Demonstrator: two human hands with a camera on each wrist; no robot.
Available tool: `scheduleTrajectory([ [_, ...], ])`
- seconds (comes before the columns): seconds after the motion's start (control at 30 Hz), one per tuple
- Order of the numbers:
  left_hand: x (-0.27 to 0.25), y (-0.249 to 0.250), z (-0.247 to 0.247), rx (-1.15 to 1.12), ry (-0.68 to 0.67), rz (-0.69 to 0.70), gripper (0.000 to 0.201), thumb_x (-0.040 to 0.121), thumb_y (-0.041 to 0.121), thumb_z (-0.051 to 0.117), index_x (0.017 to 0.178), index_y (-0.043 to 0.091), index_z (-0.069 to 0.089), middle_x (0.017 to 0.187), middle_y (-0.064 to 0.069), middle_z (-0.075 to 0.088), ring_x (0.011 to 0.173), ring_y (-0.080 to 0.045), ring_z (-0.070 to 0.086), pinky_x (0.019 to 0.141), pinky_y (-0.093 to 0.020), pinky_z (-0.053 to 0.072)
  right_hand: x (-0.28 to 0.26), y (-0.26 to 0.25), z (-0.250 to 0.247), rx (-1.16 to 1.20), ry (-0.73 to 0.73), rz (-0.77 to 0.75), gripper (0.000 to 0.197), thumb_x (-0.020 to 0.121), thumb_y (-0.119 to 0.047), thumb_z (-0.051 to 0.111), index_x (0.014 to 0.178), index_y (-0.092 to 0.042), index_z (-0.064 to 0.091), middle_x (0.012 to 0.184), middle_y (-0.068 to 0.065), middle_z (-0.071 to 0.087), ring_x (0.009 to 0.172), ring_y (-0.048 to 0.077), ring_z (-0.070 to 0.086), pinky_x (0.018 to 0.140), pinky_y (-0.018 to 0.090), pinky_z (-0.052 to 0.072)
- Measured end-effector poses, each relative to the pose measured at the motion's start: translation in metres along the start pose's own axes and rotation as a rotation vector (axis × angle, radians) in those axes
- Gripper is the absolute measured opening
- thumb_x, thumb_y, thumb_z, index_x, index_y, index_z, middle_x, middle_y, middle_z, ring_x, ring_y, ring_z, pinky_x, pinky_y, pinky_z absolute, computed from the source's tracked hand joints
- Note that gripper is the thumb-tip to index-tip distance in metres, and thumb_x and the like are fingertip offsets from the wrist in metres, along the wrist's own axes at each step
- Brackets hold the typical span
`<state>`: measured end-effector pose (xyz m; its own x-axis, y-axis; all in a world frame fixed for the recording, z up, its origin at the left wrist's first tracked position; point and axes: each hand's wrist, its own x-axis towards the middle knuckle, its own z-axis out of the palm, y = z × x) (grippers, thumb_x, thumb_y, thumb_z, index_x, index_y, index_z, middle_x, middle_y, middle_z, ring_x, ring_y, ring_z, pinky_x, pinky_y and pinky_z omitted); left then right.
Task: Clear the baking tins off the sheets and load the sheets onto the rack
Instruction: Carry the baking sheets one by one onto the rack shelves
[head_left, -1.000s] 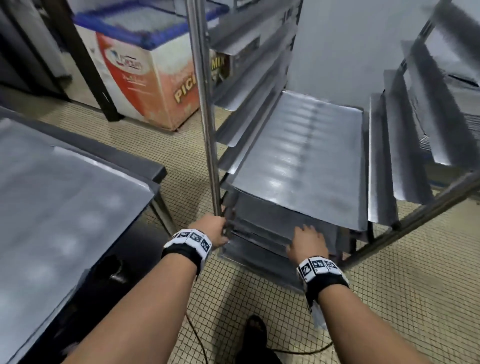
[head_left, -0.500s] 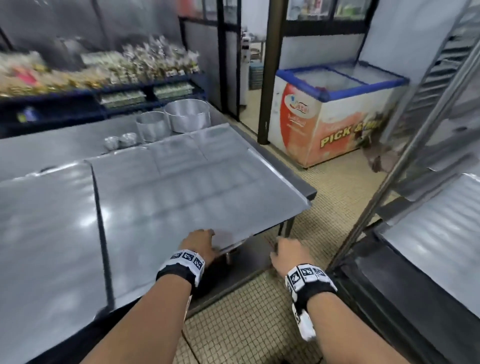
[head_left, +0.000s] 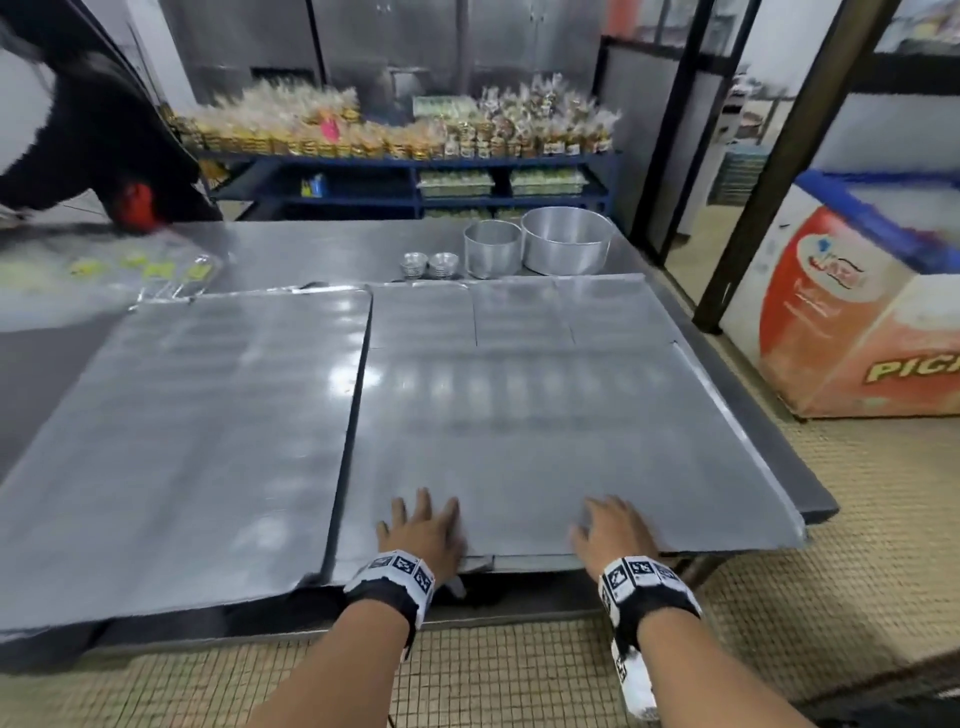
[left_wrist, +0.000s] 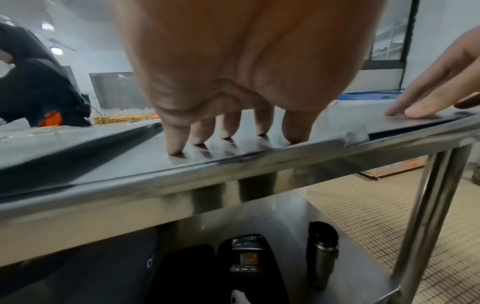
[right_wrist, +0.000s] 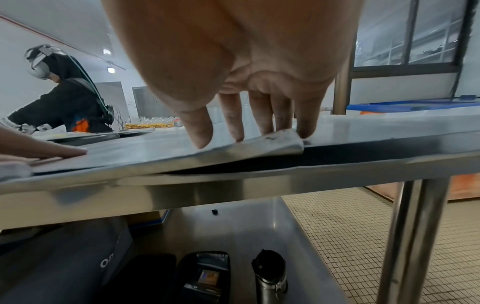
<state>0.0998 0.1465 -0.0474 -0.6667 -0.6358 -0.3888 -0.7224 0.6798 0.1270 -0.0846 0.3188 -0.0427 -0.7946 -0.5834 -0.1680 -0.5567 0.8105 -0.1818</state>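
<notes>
Two large bare metal sheets lie side by side on the steel table, the left sheet (head_left: 182, 415) and the right sheet (head_left: 519, 415). Behind them stand a large round tin (head_left: 566, 247), a smaller round tin (head_left: 491, 249) and two small fluted tins (head_left: 428, 264), all off the sheets. My left hand (head_left: 421, 519) lies flat on the right sheet's near edge, its straight fingertips (left_wrist: 226, 133) touching the metal. My right hand (head_left: 608, 525) rests further right on the same edge. Under its fingers (right_wrist: 259, 123) the sheet's edge (right_wrist: 259, 144) sits slightly raised over a dark gap. The rack is out of view.
A red and blue freezer chest (head_left: 857, 312) stands right of the table past a dark post (head_left: 779, 156). Another person (head_left: 78, 130) works at the far left. Shelves of packaged goods (head_left: 395, 130) line the back. A flask (left_wrist: 322, 253) and bags sit under the table.
My view swung from the rack to the table. Both hands left the rack and came onto the near edge of the right sheet.
</notes>
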Motion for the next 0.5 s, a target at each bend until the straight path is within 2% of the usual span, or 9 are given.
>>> scheduleTrajectory([
  [0.1,0.007,0.009,-0.007,-0.021,-0.007,-0.010,0.059,0.094,0.050,0.045,0.148,0.040,0.022,0.161,-0.003,0.011,0.146,-0.041,0.011,0.113,-0.059,0.026,0.015,-0.003,-0.004,-0.032,0.007,0.015,0.038,0.089,-0.038,0.048,0.119,-0.018,0.060,0.128,0.007,0.053,0.122,0.027,0.046,0.101,0.038,0.043],
  [0.2,0.018,0.012,-0.023,-0.063,0.000,-0.017,0.046,0.092,0.045,0.052,0.136,0.034,0.048,0.140,-0.001,0.046,0.128,-0.031,0.044,0.100,-0.047,0.047,0.027,-0.011,-0.008,-0.039,-0.019,0.048,0.039,0.090,-0.041,0.050,0.120,-0.017,0.057,0.127,0.009,0.052,0.123,0.029,0.045,0.101,0.039,0.043],
  [0.27,0.024,0.004,-0.034,-0.136,0.032,-0.046,0.039,0.095,0.039,0.051,0.133,0.032,0.056,0.132,0.000,0.060,0.120,-0.025,0.056,0.099,-0.040,0.050,0.035,-0.020,-0.011,-0.047,-0.038,0.039,0.041,0.090,-0.041,0.051,0.122,-0.017,0.057,0.128,0.009,0.052,0.124,0.031,0.044,0.101,0.039,0.042],
  [0.37,0.023,-0.024,-0.046,-0.251,0.090,-0.116,0.045,0.095,0.037,0.056,0.139,0.029,0.051,0.133,-0.001,0.060,0.121,-0.022,0.057,0.101,-0.036,0.048,0.042,-0.042,-0.013,-0.064,-0.084,-0.033,0.039,0.090,-0.038,0.051,0.121,-0.018,0.058,0.128,0.009,0.053,0.124,0.030,0.046,0.100,0.038,0.044],
  [0.5,0.012,-0.087,-0.053,-0.247,0.199,-0.274,0.046,0.093,0.036,0.059,0.138,0.026,0.053,0.132,-0.003,0.060,0.123,-0.024,0.054,0.102,-0.040,0.047,0.038,-0.090,-0.011,-0.049,-0.159,-0.108,0.038,0.089,-0.033,0.048,0.122,-0.016,0.057,0.129,0.010,0.053,0.124,0.032,0.046,0.098,0.037,0.045],
])
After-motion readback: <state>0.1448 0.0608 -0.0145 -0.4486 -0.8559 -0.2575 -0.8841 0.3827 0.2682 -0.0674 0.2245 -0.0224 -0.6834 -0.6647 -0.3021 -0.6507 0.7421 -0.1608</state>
